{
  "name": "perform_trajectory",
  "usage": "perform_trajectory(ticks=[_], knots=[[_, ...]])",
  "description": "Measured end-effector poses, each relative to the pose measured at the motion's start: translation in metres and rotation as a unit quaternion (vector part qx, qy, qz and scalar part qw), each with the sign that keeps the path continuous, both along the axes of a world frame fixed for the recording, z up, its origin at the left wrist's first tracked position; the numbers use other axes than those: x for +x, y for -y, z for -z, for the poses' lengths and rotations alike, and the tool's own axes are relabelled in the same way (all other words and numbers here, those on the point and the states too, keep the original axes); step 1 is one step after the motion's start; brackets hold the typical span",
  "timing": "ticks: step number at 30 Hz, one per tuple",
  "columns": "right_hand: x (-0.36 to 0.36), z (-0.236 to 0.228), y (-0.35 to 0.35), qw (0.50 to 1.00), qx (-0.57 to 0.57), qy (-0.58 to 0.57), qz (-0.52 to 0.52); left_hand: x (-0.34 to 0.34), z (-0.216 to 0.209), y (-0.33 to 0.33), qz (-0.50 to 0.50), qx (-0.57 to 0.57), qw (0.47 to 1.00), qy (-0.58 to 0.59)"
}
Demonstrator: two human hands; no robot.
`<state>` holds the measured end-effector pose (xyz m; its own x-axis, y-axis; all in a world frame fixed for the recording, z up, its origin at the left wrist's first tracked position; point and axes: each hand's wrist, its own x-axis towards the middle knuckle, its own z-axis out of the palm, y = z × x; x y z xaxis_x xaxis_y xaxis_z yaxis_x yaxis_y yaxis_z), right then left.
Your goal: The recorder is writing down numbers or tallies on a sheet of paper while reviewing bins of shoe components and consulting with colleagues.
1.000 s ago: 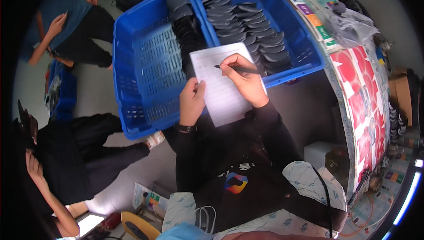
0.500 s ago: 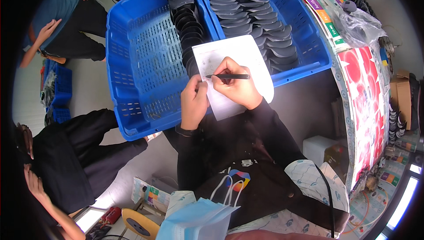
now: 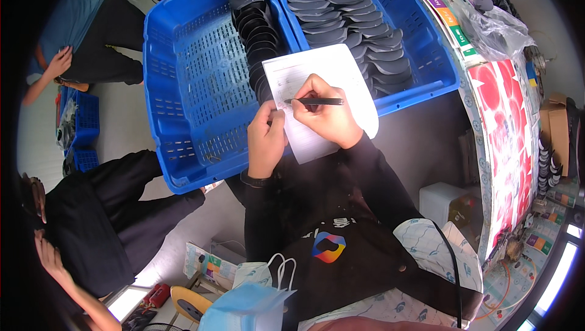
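My right hand (image 3: 326,112) grips a black pen (image 3: 324,101), its tip against a white notepad (image 3: 350,66) that bears a few handwritten marks. At the notepad's left edge, my left hand (image 3: 266,139) pinches the paper between thumb and fingers. The pad lies tilted over the near part of two blue plastic baskets. A row of dark curved pieces (image 3: 259,35) stands nested along the right side of the left basket (image 3: 159,105). The right basket (image 3: 420,96) holds several rows of similar grey curved pieces (image 3: 387,54), partly hidden by the pad.
Two other people are on the left, one in a blue shirt (image 3: 58,20), one in black clothes (image 3: 91,227). To the right, a table with a red-and-white printed covering (image 3: 503,142) carries a clear plastic bag (image 3: 496,32). A blue face mask (image 3: 247,309) shows at the bottom.
My right hand and the pen have shifted slightly up over the pad, and more handwriting shows. The blue mask has swung left and down. The blue-shirted person's hands have moved.
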<state>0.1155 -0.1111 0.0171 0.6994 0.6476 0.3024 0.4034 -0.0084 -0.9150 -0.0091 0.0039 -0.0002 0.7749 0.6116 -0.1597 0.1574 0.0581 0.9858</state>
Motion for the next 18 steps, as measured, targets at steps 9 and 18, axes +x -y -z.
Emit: perform_trajectory(ticks=[9, 18], knots=[[-0.002, -0.006, 0.001, 0.999, -0.003, -0.013, -0.052, 0.000, 0.001, -0.001, 0.000, 0.009, 1.000, -0.002], [-0.002, 0.002, -0.002, 0.996, -0.006, 0.073, 0.056, 0.000, -0.001, 0.000, 0.000, -0.011, 1.000, -0.002]])
